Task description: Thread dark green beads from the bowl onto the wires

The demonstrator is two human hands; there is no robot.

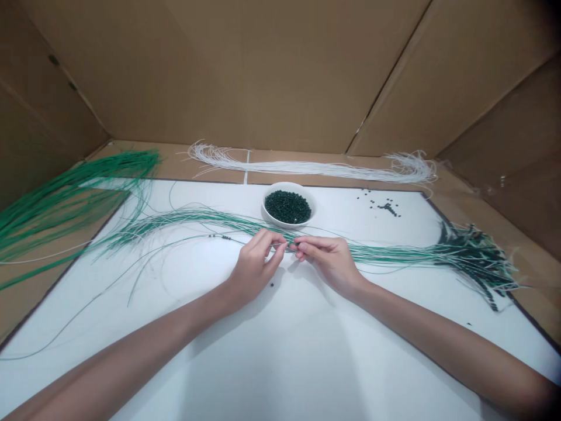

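Note:
My left hand [255, 263] pinches a thin green string [188, 238] between thumb and fingertips. Several dark beads [225, 238] are threaded on that string, to the left of the hand. Facing it, fingertips almost touching, my right hand [331, 260] is closed in a pinch on what looks like a dark green bead [296, 243]. Just behind both hands stands a white bowl [268, 215] filled with dark green beads [288, 207]. A long bundle of green and white strings [385, 254] runs beneath and behind my hands; its right end carries many dark beads [475, 254].
White strings [307, 168] lie along the back edge. Loose green strings [74, 187] spread at the left. Stray beads [388, 208] are scattered at the back right, and a single bead [272, 285] rests before my hands. Cardboard walls [219, 76] surround the white board [280, 362].

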